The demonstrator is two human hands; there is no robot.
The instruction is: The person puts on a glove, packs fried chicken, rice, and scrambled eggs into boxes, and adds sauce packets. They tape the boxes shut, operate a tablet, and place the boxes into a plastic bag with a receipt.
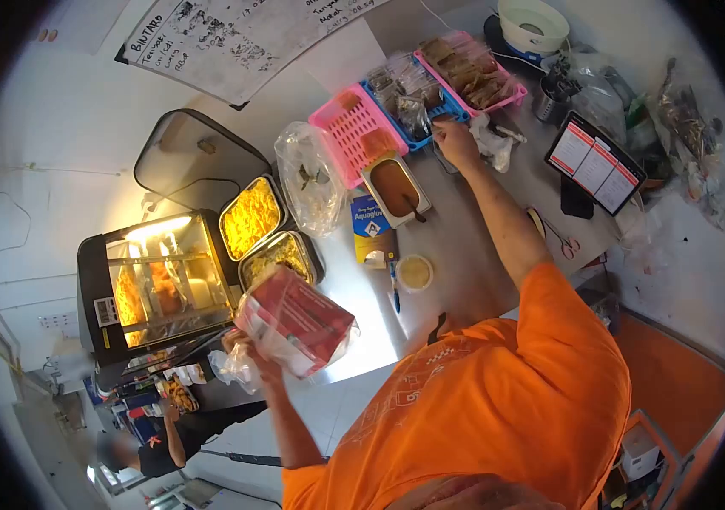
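Steel counter [464, 246] — pink basket [354, 127], blue basket [417, 140], sauce tray [396, 189], pen [395, 293]

The worktop [464, 246] carries a metal tray [250, 218] of yellow food beside a lit display case [158, 285]. Near them are a brown sauce tray [396, 187], a small cup [414, 273] and a pen [394, 289].

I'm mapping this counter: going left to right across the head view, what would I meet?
Lit glass-fronted warming cabinet → metal tray of yellow food → crumpled clear plastic bag → rectangular tub of brown sauce → right hand → black-framed red-and-white card.
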